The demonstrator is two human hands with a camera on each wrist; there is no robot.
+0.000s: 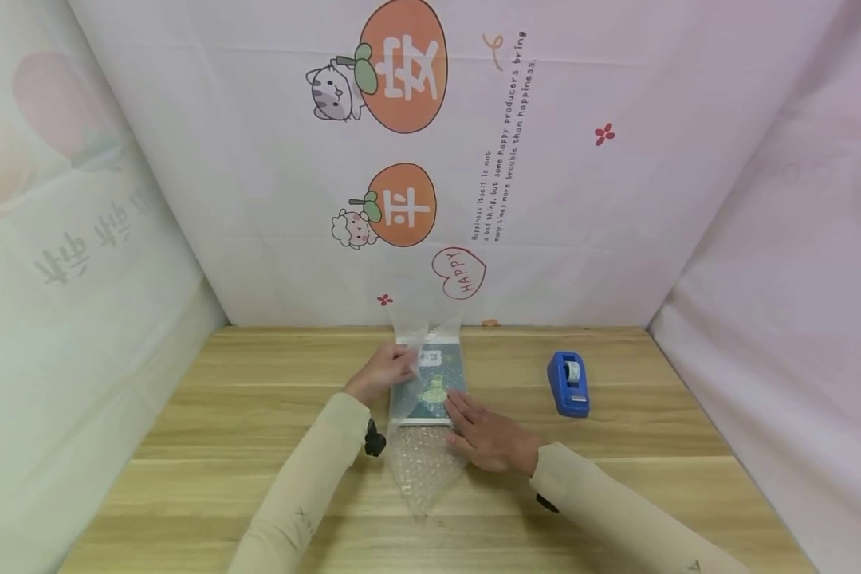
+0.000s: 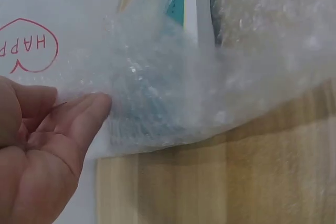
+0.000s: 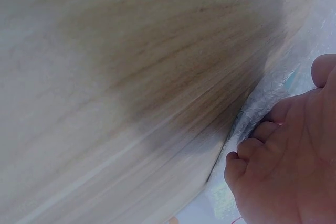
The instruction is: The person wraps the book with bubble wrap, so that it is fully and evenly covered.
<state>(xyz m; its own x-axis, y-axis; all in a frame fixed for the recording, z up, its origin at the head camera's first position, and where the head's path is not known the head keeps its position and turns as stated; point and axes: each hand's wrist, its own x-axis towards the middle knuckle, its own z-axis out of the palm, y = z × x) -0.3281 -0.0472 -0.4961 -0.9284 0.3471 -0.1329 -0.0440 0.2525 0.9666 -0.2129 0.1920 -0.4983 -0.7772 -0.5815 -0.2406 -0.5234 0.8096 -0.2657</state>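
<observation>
A thin teal book (image 1: pixel 409 405), with a pale green figure on its cover, lies on a strip of clear bubble wrap (image 1: pixel 423 466). The wrap extends beyond the book at both its near and far ends. My left hand (image 1: pixel 382 373) is at the book's upper left and pinches a bubble wrap edge between thumb and fingers; the left wrist view shows this lifted sheet (image 2: pixel 152 93) over the book's corner. Fingers extended, my right hand (image 1: pixel 493 438) rests on the book's right side. In the right wrist view its fingers press against the wrap (image 3: pixel 254 106).
On the wooden table (image 1: pixel 273 414), right of the book, stands a blue tape dispenser (image 1: pixel 568 384) holding a roll of tape. A white printed cloth (image 1: pixel 273 199) hangs behind the table, and similar cloth covers both sides.
</observation>
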